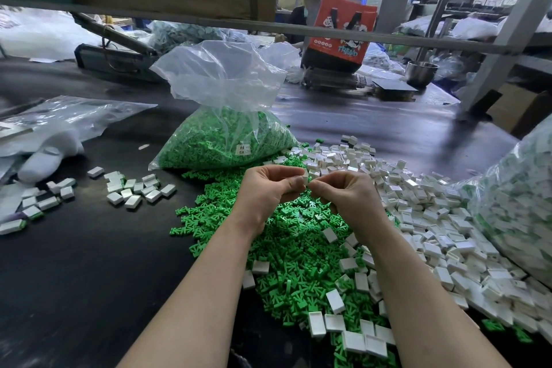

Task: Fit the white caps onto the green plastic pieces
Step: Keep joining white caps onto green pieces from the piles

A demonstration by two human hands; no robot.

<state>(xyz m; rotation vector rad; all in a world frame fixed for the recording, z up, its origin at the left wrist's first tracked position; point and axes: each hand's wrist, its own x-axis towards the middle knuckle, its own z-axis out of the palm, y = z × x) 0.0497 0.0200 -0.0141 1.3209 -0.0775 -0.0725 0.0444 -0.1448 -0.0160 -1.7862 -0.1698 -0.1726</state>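
Note:
Both my hands meet above a heap of loose green plastic pieces (295, 263) on the dark table. My left hand (268, 188) pinches a small white cap (305, 179) between thumb and curled fingers. My right hand (343, 191) is curled close against it, its thumb and fingertips at the same cap; any green piece between them is hidden. A large pile of white caps (424, 218) spreads to the right. Several assembled white pieces (134, 188) lie to the left.
A clear bag full of green pieces (221, 140) stands open behind my hands. Another bag of parts (513, 206) bulges at the right edge. Crumpled plastic and white gloves (44, 155) lie at left. A person sits across the table beside a red bag (340, 30) and metal bowl (421, 72).

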